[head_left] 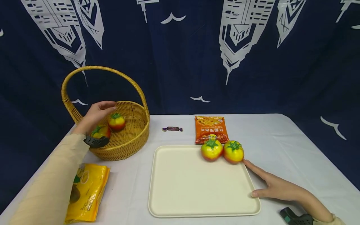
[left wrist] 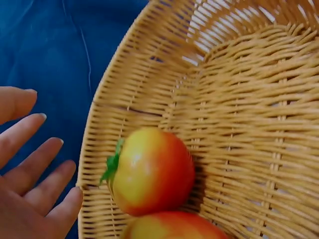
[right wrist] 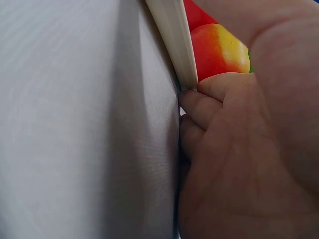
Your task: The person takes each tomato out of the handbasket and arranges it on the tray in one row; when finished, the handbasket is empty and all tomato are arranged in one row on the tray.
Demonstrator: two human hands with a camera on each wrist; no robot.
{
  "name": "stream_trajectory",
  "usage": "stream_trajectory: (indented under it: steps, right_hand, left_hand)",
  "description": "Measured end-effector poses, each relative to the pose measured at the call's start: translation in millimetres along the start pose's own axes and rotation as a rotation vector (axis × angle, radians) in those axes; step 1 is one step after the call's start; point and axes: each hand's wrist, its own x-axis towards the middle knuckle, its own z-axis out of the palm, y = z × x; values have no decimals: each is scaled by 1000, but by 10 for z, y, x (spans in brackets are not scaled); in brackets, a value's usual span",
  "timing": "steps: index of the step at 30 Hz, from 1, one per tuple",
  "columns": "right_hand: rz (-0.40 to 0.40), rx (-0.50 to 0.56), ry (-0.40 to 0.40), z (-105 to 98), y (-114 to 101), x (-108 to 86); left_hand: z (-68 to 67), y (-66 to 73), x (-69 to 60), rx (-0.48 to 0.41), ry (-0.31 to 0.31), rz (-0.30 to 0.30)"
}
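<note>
My left hand (head_left: pixel 98 114) is held over the left side of a wicker basket (head_left: pixel 132 147), fingers extended and holding nothing. Two yellow-red tomatoes lie inside the basket: one tomato (head_left: pixel 116 122) near the fingers, another tomato (head_left: pixel 100 132) partly hidden by the wrist. In the left wrist view, the hand (left wrist: pixel 37 184) is apart from the nearer tomato (left wrist: pixel 152 172). My right hand (head_left: pixel 278 186) rests against the right edge of a cream tray (head_left: pixel 197 184), thumb on the rim and index finger stretched toward a tomato (head_left: pixel 233 152). Beside that sits another tomato (head_left: pixel 211 150), at the tray's far right corner.
An orange snack bag (head_left: pixel 211 128) lies behind the tray. Left of it is a small dark wrapped candy (head_left: pixel 172 128). A yellow bag (head_left: pixel 88 193) lies at the front left, partly behind the left sleeve. The basket's tall handle (head_left: pixel 112 71) arches above it.
</note>
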Motion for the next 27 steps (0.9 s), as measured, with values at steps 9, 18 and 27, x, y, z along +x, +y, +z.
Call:
stream_trajectory:
  steps: [9, 18, 27]
  right_hand:
    - [17, -40, 7, -13, -16, 28]
    - [6, -33, 7, -19, -22, 47]
    - [55, -26, -10, -1, -15, 0]
  left_hand:
    - [-58, -231, 69, -28, 11, -41]
    - [-42, -332, 130, -5, -20, -96]
    - [38, -344, 183, 76, -119, -60]
